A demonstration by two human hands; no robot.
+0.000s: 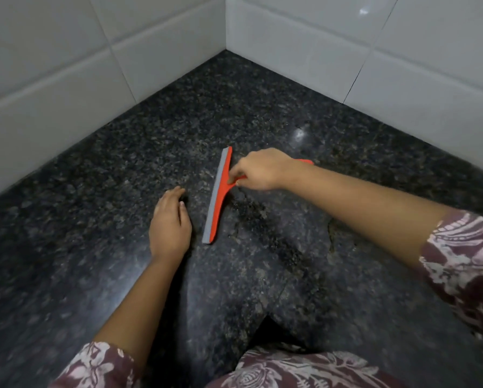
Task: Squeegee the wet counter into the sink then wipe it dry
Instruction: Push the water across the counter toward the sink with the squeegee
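Right hand (260,170) grips the squeegee (218,197) handle on the seemingly wet counter (94,177); left hand (169,222) rests flat, fingers spread

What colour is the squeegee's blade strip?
Grey, on the orange-red squeegee; head view.

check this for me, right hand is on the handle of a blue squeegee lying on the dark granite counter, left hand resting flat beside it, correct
Not quite: the squeegee is orange-red with a grey blade, not blue, as the head view shows. The rest holds: the right hand is on its handle, it lies on the dark granite counter, and the left hand rests flat beside it.
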